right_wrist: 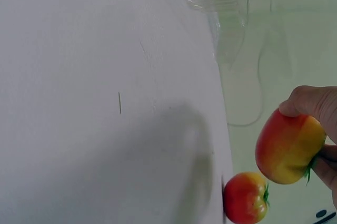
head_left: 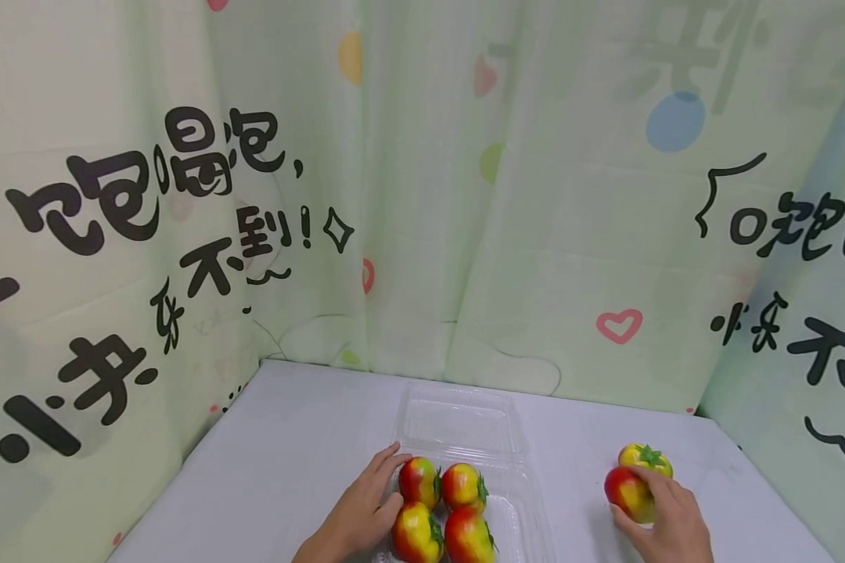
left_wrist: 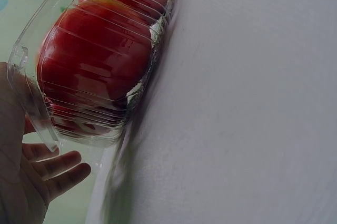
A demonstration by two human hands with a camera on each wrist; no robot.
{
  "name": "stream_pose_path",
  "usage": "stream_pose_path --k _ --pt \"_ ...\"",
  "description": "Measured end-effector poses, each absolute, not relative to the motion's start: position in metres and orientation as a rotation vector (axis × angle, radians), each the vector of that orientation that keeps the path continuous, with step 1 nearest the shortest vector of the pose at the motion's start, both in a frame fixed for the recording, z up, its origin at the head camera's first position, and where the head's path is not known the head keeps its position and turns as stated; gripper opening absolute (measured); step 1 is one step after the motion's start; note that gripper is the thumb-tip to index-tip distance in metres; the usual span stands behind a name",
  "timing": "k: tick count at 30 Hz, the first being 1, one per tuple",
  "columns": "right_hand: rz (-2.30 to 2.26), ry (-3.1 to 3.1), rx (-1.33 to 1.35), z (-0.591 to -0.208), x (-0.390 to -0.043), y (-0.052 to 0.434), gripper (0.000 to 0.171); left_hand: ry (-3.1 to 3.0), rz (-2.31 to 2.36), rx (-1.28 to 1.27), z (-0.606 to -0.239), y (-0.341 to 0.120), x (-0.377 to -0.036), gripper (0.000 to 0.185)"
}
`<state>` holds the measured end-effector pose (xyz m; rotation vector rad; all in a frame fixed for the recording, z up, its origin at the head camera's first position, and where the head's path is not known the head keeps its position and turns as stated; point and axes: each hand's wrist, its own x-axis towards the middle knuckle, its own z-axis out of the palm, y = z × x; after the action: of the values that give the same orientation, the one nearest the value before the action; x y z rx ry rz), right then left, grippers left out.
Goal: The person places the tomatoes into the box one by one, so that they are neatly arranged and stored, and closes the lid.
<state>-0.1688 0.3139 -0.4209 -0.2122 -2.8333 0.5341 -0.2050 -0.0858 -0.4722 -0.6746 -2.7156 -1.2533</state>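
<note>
My right hand (head_left: 669, 520) pinches a red-and-yellow tomato (head_left: 628, 494) between thumb and fingers; its green leafy top shows in the right wrist view. Behind it, another tomato (head_left: 645, 460) rests on the table. A clear plastic clamshell box (head_left: 528, 512) stands in front of me with its lid (head_left: 459, 422) folded back. Several tomatoes (head_left: 464, 486) fill its left part in two rows. Along the box's left side, my left hand (head_left: 362, 504) rests at the rim, its fingers (left_wrist: 68, 177) extended and spread in the left wrist view.
The white table (head_left: 282, 446) carries the box and the tomatoes. Pale green curtains (head_left: 549, 297) with black lettering and coloured shapes hang behind it and along both sides. Between the box and the right hand lies a stretch of bare tabletop.
</note>
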Motion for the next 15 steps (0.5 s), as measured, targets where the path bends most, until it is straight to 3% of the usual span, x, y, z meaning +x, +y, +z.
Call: stream_pose_path --k 15 --pt "0.527 -2.779 -0.151 -0.42 -0.168 0.294 0.07 -2.729 -1.249 -0.657 -0.471 -0.086 -0.205 0.046"
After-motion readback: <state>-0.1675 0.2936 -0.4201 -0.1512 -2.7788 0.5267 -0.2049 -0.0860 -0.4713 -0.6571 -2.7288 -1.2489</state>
